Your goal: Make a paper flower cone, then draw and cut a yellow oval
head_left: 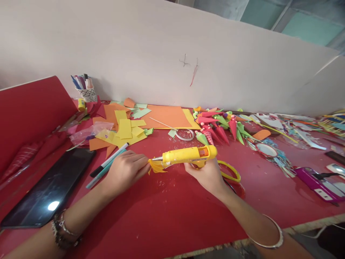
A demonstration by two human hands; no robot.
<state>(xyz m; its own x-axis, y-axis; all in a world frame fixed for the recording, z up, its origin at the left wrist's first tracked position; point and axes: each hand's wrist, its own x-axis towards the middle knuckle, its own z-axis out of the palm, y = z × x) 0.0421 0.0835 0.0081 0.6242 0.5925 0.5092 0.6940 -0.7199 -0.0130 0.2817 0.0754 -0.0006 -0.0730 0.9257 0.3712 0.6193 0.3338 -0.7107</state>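
My right hand (210,174) is wrapped round the grip of a yellow hot glue gun (183,154), which lies level with its metal nozzle pointing left. Between the fingers of my left hand (128,168) is a small piece of yellow paper (157,166), pinched by its left end. The nozzle tip meets or hovers just over the paper's upper edge; I cannot tell which. Part of the paper hangs below the nozzle. Two markers (107,165), one black and white and one teal, lie beside my left hand.
A black phone (48,187) lies at left. Coloured paper pieces (125,127) and a pen cup (87,94) stand behind. Small paper cones (212,124) are heaped at back right. A yellow ring (231,176) is beside my right hand, a purple power strip (320,185) farther right.
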